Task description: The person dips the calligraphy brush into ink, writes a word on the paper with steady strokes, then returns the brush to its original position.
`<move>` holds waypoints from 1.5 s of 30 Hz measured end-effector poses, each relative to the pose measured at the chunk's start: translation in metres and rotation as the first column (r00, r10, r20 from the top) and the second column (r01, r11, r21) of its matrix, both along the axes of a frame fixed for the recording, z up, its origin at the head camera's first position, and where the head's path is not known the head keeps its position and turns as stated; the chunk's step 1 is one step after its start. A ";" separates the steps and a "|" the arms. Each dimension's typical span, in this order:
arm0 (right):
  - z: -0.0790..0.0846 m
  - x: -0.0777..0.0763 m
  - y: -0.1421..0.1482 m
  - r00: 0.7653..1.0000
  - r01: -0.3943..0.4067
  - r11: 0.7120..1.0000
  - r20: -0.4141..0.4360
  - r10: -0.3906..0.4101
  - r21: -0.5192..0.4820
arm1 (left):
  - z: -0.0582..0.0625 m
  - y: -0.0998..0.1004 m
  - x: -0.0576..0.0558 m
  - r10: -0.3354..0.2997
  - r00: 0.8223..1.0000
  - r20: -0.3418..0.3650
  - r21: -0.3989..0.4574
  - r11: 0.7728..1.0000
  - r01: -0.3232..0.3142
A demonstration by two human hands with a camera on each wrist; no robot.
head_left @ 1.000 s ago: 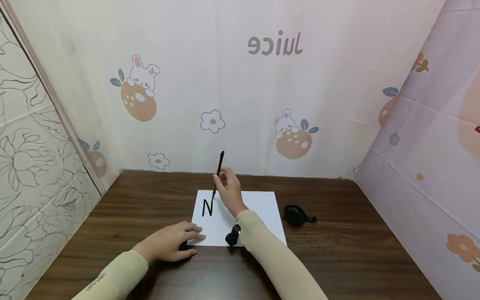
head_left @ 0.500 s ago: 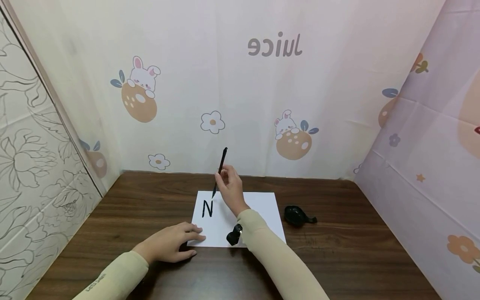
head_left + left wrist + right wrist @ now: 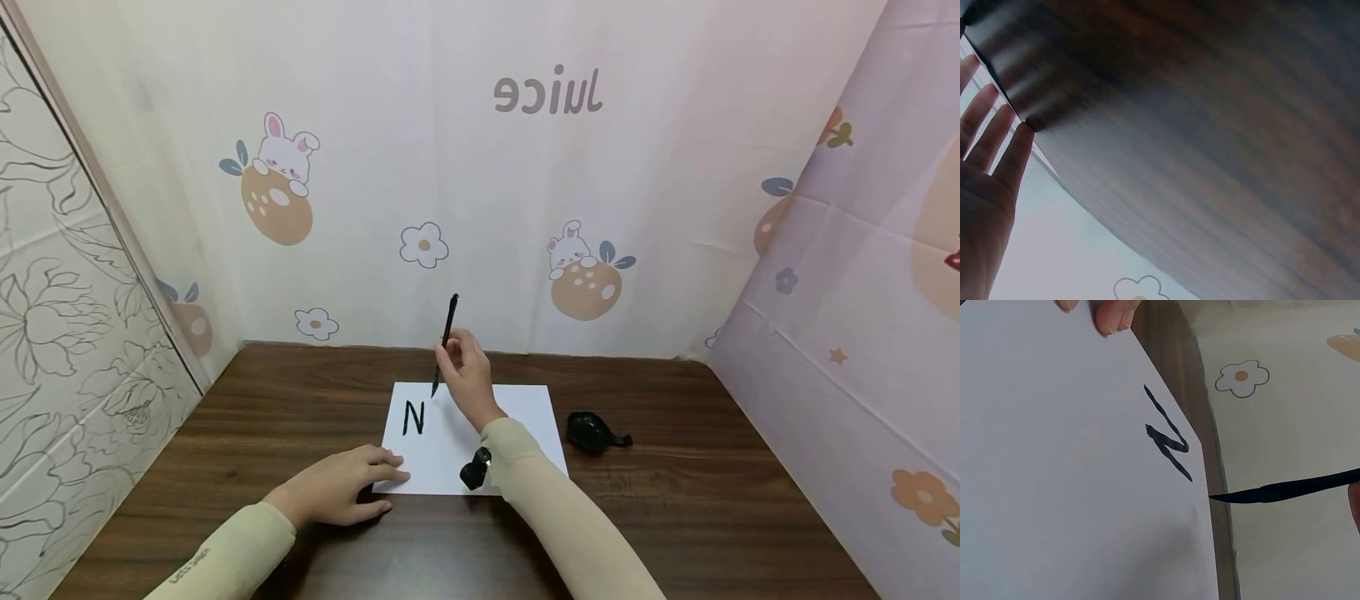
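Note:
My right hand (image 3: 467, 375) pinches a dark writing brush (image 3: 448, 325), which leans with its bristle tip down over the far part of a white sheet of paper (image 3: 435, 467). In the right wrist view the brush tip (image 3: 1235, 497) looks apart from the paper, beside the end of a stroke. A black letter N (image 3: 414, 418) stands on the paper's left half. My left hand (image 3: 341, 483) lies at the near left corner of the sheet, fingers straight, some fingertips on the paper. Straight fingers (image 3: 1013, 156) also show in the left wrist view.
A black, spoon-shaped dish (image 3: 590, 432) with a short handle sits right of the paper on the brown wooden table (image 3: 675, 517). A printed curtain (image 3: 480, 183) hangs behind the table's far edge. A black wrist camera (image 3: 476, 469) hangs at the right sleeve over the paper.
The brush has lifted off the N's right stroke and moved a little to the right with my right hand. The left hand stays in place.

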State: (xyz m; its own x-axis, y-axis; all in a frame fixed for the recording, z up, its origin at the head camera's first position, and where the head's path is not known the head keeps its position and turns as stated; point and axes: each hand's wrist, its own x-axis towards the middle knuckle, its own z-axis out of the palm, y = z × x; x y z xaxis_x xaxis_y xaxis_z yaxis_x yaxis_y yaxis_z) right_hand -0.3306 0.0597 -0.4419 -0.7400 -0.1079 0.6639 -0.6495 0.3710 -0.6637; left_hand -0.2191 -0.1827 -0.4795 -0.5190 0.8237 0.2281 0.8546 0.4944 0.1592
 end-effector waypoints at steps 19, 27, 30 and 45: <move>-0.006 0.000 0.003 1.000 0.003 1.000 -0.005 -0.003 0.014 | -0.004 -0.001 -0.002 -0.017 0.999 -0.044 0.017 1.000 0.018; -0.007 0.001 0.003 1.000 0.000 1.000 -0.020 0.000 0.004 | -0.004 -0.001 -0.002 -0.014 0.999 -0.037 0.014 1.000 0.015; -0.008 0.001 0.003 1.000 0.006 1.000 -0.021 -0.006 0.003 | -0.004 -0.001 -0.002 -0.010 0.999 -0.036 0.011 1.000 0.010; -0.011 0.002 0.003 1.000 0.013 1.000 0.021 -0.014 0.019 | -0.002 -0.001 0.000 -0.022 0.999 -0.041 0.035 0.999 0.024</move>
State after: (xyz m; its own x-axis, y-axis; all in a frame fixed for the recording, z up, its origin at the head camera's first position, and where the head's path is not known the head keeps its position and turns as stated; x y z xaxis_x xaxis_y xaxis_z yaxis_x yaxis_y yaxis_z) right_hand -0.3290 0.0630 -0.4530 -0.7552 -0.1102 0.6462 -0.6304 0.3922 -0.6699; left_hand -0.2188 -0.1835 -0.4811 -0.4900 0.8263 0.2776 0.8716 0.4693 0.1415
